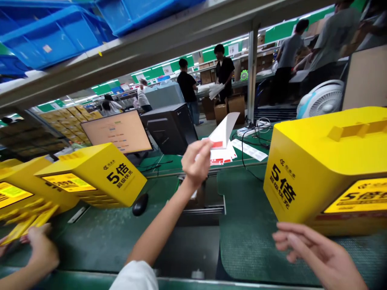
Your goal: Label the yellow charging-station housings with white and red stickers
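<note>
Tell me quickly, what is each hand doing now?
Left hand: closed on a white label sheet.
Right hand: open, empty, beside the yellow box.

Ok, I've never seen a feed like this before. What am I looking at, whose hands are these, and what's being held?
No machine here: one camera, worn on a person's head, looks forward and down over a green workbench. The white-sleeved arm up the middle looks like the wearer's left hand; its fingers pinch a white sheet with a red patch. The right hand is open, low at right, by the bottom edge of a large yellow box. The hand at far left seems to be a co-worker's, beside flat yellow pieces. Another yellow box, a black mouse and a monitor sit further back.
</note>
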A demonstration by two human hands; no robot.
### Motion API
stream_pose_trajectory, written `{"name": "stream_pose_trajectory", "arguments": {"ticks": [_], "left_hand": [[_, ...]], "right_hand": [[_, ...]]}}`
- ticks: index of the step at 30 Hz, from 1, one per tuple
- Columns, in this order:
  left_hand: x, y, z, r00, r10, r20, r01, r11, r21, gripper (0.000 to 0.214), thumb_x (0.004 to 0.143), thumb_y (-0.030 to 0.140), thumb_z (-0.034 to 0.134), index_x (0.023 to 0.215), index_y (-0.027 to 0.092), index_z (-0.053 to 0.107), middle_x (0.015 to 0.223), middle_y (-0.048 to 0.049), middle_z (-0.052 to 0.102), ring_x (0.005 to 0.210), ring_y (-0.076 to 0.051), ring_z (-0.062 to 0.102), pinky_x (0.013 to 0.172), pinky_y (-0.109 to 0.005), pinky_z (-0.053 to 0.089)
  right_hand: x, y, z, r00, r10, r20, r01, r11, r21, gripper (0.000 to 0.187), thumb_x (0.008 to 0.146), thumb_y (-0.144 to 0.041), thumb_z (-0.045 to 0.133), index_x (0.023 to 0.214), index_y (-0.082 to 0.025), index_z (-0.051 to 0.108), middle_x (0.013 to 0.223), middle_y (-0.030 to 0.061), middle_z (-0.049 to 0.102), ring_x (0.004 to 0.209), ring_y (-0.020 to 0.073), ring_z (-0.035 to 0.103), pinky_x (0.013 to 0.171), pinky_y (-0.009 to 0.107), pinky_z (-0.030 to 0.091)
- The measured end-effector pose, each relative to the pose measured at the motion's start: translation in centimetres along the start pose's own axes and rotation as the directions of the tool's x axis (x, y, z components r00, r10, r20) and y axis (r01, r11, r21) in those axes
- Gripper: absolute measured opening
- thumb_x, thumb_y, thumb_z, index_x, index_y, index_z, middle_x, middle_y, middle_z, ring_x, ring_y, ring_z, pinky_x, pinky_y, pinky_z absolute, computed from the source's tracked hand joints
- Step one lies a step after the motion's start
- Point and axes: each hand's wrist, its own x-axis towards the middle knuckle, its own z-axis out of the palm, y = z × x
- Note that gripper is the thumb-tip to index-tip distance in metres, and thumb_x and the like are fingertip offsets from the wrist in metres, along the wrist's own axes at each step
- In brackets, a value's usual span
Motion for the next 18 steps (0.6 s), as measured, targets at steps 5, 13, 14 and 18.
{"name": "stream_pose_trajectory", "arguments": {"ticks": [5, 13, 14, 18], "left_hand": [[-5.4, 11.5, -4.7, 0.895, 0.399, 0.2, -0.38, 0.916, -0.127, 0.025, 0.098, 0.013, 0.062, 0.12, 0.008, 0.073, 0.115, -0.0102, 0.08, 0.103, -0.026, 0.072, 0.08, -0.036, 0.066], [-9.7, 18.2, -4.8, 0.88, -0.207, 0.428, 0.331, 0.913, -0.239, 0.034, 0.094, 0.014, 0.068, 0.128, 0.017, 0.069, 0.123, -0.0085, 0.077, 0.113, -0.024, 0.068, 0.098, -0.042, 0.063], [-9.1, 18.5, -5.1, 0.833, -0.241, 0.498, 0.407, 0.877, -0.256, 0.039, 0.096, 0.018, 0.068, 0.135, 0.016, 0.065, 0.131, -0.0097, 0.074, 0.122, -0.026, 0.065, 0.106, -0.044, 0.061], [-6.9, 19.3, -5.8, 0.688, -0.181, 0.703, 0.506, 0.814, -0.286, 0.044, 0.105, 0.026, 0.056, 0.148, 0.015, 0.054, 0.148, -0.0112, 0.064, 0.139, -0.025, 0.058, 0.116, -0.044, 0.054]], "right_hand": [[1.6, -1.8, 2.6, 0.991, -0.096, 0.092, 0.074, 0.973, 0.219, 0.078, 0.09, -0.052, 0.085, 0.152, -0.022, 0.048, 0.122, 0.0156, 0.074, 0.106, 0.0266, 0.074, 0.079, 0.029, 0.067], [1.8, -0.4, 2.2, 0.994, -0.11, -0.017, 0.111, 0.973, 0.205, 0.051, 0.081, -0.038, 0.094, 0.122, -0.017, 0.074, 0.107, 0.0108, 0.077, 0.093, 0.0206, 0.076, 0.078, 0.021, 0.066], [1.6, -0.5, 1.8, 0.991, -0.133, -0.018, 0.134, 0.977, 0.164, 0.047, 0.082, -0.038, 0.093, 0.122, -0.018, 0.076, 0.109, 0.0099, 0.077, 0.092, 0.0198, 0.075, 0.079, 0.02, 0.066], [1.0, -1.5, 0.5, 0.968, -0.249, 0.022, 0.25, 0.968, -0.038, 0.038, 0.087, -0.037, 0.086, 0.122, -0.025, 0.08, 0.112, 0.0053, 0.077, 0.084, 0.0162, 0.075, 0.081, 0.019, 0.065]]}}
